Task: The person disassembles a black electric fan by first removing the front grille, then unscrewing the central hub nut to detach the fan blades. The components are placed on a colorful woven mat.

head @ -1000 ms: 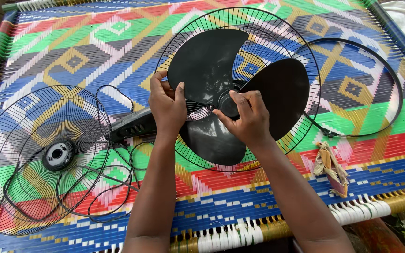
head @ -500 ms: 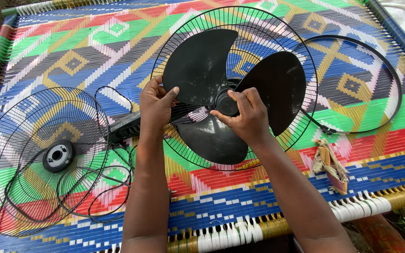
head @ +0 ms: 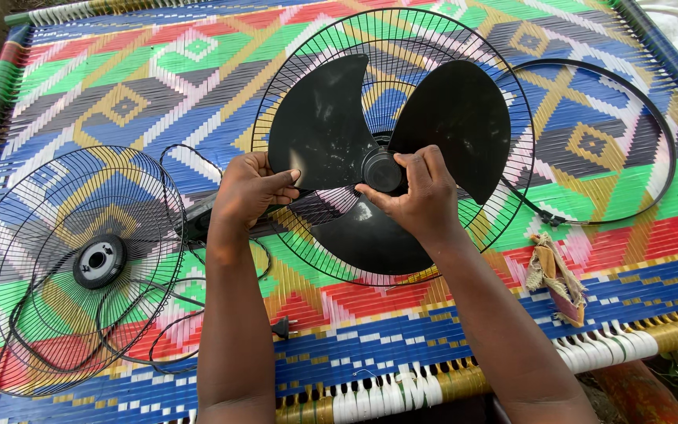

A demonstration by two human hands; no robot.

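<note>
A black three-bladed fan blade point(head: 319, 126) lies inside a round black wire guard point(head: 504, 102) on a bright woven cot. My left hand point(head: 249, 192) grips the edge of the left blade, thumb on top. My right hand point(head: 421, 196) rests by the centre hub point(head: 382, 169), its fingers curled around the hub's right side. The fan's motor body under the guard is mostly hidden by the blades and my hands.
A second wire guard point(head: 64, 267) with a round centre cap lies at the left, a black power cord point(head: 190, 314) looped over it. A black rim ring point(head: 653, 118) lies at the right, a crumpled rag point(head: 555, 275) below it. The cot's front edge point(head: 402, 389) runs beneath my forearms.
My left hand has slid from near the hub out to the left blade's edge. The blade has turned slightly. My right hand stays at the hub.
</note>
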